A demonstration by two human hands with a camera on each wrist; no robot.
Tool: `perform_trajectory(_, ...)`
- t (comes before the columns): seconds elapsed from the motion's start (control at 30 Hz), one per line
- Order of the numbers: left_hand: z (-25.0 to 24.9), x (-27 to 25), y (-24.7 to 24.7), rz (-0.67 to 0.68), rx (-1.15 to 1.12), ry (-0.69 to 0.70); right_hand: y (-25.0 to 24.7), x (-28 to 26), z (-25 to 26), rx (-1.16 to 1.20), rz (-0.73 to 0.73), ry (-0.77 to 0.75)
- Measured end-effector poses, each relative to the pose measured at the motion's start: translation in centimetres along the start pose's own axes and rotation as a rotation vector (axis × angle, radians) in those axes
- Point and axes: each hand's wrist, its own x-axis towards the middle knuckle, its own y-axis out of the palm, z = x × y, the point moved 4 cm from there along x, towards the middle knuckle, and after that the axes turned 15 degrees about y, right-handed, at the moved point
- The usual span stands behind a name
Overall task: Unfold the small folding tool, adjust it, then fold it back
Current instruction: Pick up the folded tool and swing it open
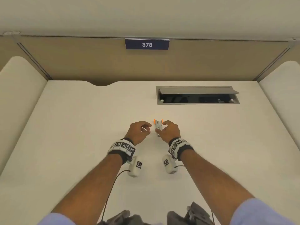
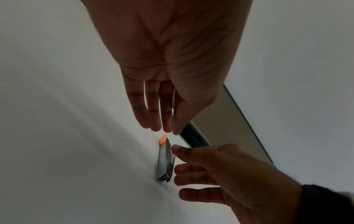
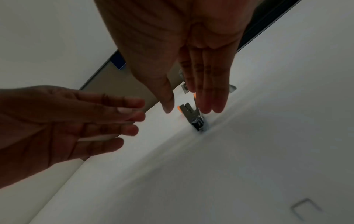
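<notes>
The small folding tool [image 1: 157, 127] is a slim metal piece with two orange tips, lying folded on the white desk [image 1: 81, 143] and pointing away from me. My left hand [image 1: 148, 129] hovers just left of it with relaxed fingers and holds nothing. My right hand [image 1: 164, 127] straddles the tool, thumb on its left and fingers on its right. In the left wrist view the right index fingertip [image 2: 176, 148] is at the tool [image 2: 165, 160]; whether it touches is unclear. In the right wrist view the thumb [image 3: 167, 106] stands apart from the tool [image 3: 191, 115].
An open cable box [image 1: 198, 101] with a raised grey lid is sunk into the desk at the back right. A brown partition with a blue "378" sign [image 1: 146, 44] closes the back. A small staple-like wire [image 3: 306, 207] lies on the desk near me.
</notes>
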Motion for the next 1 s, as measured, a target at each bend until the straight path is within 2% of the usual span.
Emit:
perform_trajectory(0.37, 1.7, 2.2, 0.8, -0.047, -0.007, -0.046, 1.1, 1.1, 1.1, -0.102, -0.038, 0.011)
perform_trajectory(0.53, 2.2, 2.6, 1.7, -0.040, -0.026, -0.098, 1.4, 1.1, 0.8, 0.036, -0.026, 0.027)
perform_trajectory(0.63, 2.8, 2.4, 2.2, -0.057, -0.067, -0.215, 1.6, 0.7, 0.2, 0.110, -0.010, 0.031)
perform_trajectory(0.77, 3.7, 1.7, 3.1, -0.124, -0.240, -0.380, 1.5, -0.7, -0.5, 0.170, -0.008, -0.006)
perform_trajectory(0.93, 3.2, 0.7, 3.0, -0.298, -0.467, -0.418, 1.8, -3.3, -0.9, 0.222, -0.008, -0.117)
perform_trajectory(1.0, 2.5, 0.4, 2.6, -0.318, -0.505, -0.387, 1.7, -4.1, -1.1, 0.278, -0.006, -0.143)
